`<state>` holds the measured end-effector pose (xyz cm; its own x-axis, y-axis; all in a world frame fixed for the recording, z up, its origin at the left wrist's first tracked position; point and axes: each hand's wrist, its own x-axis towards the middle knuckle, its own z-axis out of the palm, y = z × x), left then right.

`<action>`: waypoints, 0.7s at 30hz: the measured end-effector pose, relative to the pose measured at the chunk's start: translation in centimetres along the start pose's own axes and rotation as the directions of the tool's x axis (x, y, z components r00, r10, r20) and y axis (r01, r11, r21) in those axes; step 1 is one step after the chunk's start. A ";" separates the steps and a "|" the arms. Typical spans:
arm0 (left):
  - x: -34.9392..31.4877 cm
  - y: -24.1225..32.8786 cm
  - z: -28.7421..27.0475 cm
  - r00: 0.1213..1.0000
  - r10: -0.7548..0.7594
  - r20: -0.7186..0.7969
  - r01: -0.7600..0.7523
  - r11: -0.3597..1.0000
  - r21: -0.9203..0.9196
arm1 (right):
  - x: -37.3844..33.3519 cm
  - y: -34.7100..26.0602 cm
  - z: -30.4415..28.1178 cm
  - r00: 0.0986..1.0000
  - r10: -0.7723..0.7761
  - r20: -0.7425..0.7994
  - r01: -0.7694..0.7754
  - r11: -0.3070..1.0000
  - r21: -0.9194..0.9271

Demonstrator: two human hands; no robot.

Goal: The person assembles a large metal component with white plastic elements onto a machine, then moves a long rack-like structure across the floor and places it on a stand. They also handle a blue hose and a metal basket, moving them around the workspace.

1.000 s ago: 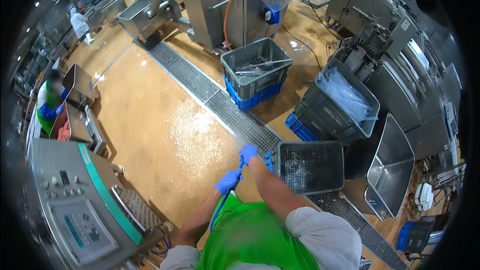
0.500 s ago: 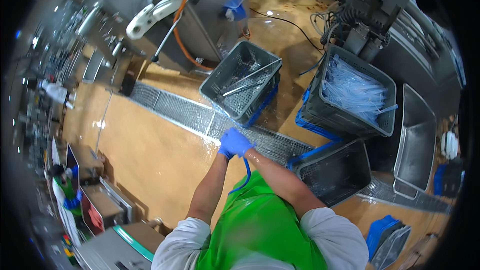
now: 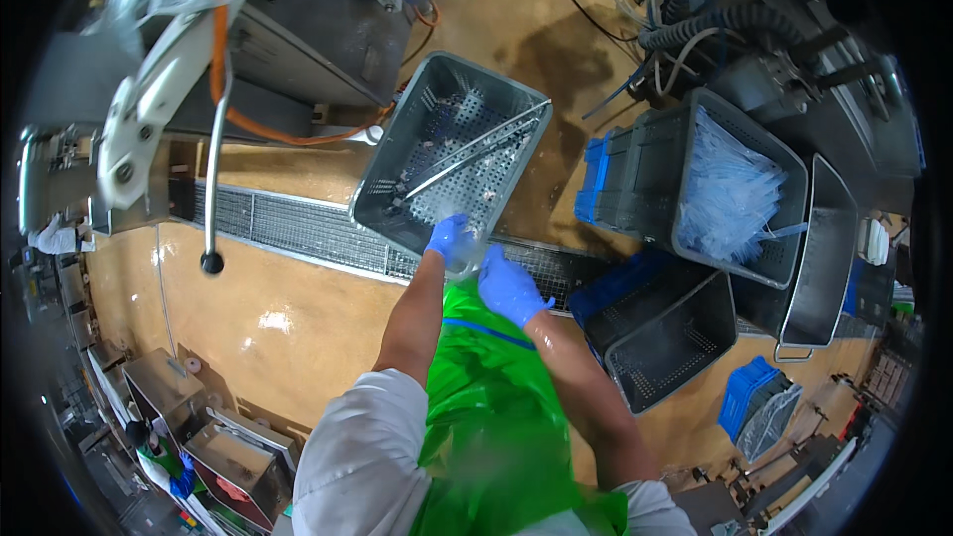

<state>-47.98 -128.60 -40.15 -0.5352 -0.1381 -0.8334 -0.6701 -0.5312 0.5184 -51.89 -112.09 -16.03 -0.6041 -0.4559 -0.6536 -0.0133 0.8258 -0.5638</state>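
A grey perforated crate stands before me, with long thin metal bars lying slantwise in it. My left hand, in a blue glove, is at the crate's near rim; whether it grips the rim is unclear. Just right of it, my right hand, also gloved, has its fingers curled, and what they hold is hidden. A pale, see-through blur like water shows between both hands. A thin blue hose or strap crosses my green apron.
Right of me, a grey crate holds clear plastic strips, with a dark crate below it and a metal tub beyond. A floor drain grate crosses the wet floor. A white machine arm reaches in at left.
My hands have come apart: the left has moved to the crate's rim, the right stays closer to me. The crate shows nearer. The view has shifted.
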 end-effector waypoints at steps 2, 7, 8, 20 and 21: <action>2.6 1.3 1.5 0.977 -0.210 0.032 0.202 0.876 -0.438 | 2.0 -0.8 0.7 0.998 0.031 -0.050 -0.025 0.993 0.114; 10.5 4.5 2.6 0.986 -0.151 0.069 0.163 0.806 -0.569 | 6.6 -1.3 -0.4 0.942 0.204 -0.267 -0.162 0.972 0.172; 12.2 5.0 3.3 0.989 -0.134 0.069 0.148 0.795 -0.588 | 7.3 -1.0 -0.7 0.932 0.220 -0.288 -0.174 0.969 0.178; 21.5 9.8 11.5 0.974 0.204 0.102 0.020 0.371 -0.929 | 8.2 -0.8 -2.1 0.920 0.264 -0.288 -0.199 0.951 0.237; 20.3 9.2 11.5 0.952 0.280 0.126 0.019 0.355 -0.935 | 8.5 -1.5 -2.5 0.909 0.289 -0.301 -0.235 0.950 0.205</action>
<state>-70.88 -126.67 -50.11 -0.7617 -0.1752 -0.6239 0.2325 -0.9725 -0.0107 -58.95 -116.33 -19.50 -0.7924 -0.0757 -0.6053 0.2922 0.8239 -0.4856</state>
